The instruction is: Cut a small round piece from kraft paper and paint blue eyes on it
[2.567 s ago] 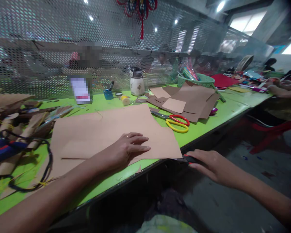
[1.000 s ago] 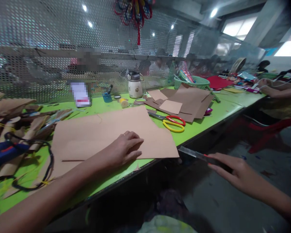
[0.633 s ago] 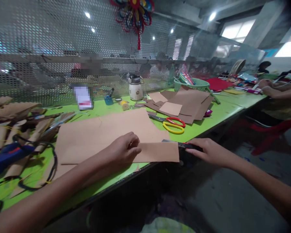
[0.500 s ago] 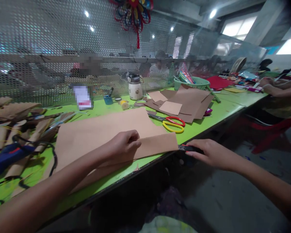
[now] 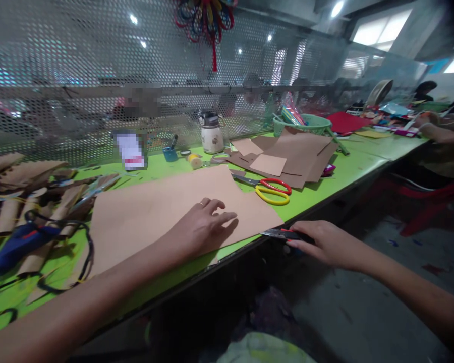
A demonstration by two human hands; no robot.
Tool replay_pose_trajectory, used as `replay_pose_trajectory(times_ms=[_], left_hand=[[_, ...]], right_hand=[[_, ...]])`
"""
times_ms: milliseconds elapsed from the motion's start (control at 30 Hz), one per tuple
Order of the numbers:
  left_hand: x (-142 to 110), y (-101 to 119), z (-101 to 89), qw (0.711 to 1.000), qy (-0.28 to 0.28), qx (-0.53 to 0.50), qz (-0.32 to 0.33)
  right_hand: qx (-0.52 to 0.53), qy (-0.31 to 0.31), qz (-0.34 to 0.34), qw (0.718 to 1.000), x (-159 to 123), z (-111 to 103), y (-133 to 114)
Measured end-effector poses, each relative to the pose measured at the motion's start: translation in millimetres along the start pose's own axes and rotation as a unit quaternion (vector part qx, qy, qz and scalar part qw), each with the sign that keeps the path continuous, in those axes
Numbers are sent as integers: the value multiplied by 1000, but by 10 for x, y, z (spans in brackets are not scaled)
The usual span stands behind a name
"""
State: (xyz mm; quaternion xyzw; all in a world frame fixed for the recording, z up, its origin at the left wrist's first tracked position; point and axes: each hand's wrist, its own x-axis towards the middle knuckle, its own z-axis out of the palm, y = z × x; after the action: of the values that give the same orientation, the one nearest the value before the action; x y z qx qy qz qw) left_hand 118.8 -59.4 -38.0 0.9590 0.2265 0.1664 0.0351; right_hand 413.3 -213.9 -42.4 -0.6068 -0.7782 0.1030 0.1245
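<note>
A large sheet of brown paper (image 5: pixel 155 206) lies folded on the green table (image 5: pixel 325 186). My left hand (image 5: pixel 202 227) rests flat on the sheet near its front right corner, fingers spread. My right hand (image 5: pixel 325 244) is beyond the table's front edge, closed round a utility knife (image 5: pixel 278 233) with a black and red handle. The knife's blade points at the sheet's right corner.
Red and yellow scissors (image 5: pixel 268 190) lie right of the sheet. More brown paper pieces (image 5: pixel 295 156), a green basket (image 5: pixel 306 123) and a white jar (image 5: pixel 212 136) stand behind. Cardboard rolls and a blue tool with black cable (image 5: pixel 18 237) crowd the left. A mesh screen (image 5: pixel 98 75) backs the table. Another person's arm (image 5: pixel 439 133) is at the far right.
My left hand lifted the sheet's front flap, folded it over, and now lies flat on it. My right hand swung out with the knife and came back to the sheet's right corner.
</note>
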Motion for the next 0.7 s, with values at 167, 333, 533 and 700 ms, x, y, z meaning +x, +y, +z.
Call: replay_pose_trajectory(times_ms=[167, 333, 533, 700], left_hand=[[-229, -232, -102, 993, -44, 9, 105], [-357, -346, -26, 994, -46, 13, 99], [-323, -317, -19, 994, -48, 18, 97], [-327, -321, -20, 994, -45, 20, 97]], right_hand=[[3, -10, -10, 1000, 6, -23, 10], [1, -3, -27, 1000, 91, 9, -91], [6, -10, -33, 999, 185, 44, -203], [10, -17, -28, 999, 205, 23, -278]])
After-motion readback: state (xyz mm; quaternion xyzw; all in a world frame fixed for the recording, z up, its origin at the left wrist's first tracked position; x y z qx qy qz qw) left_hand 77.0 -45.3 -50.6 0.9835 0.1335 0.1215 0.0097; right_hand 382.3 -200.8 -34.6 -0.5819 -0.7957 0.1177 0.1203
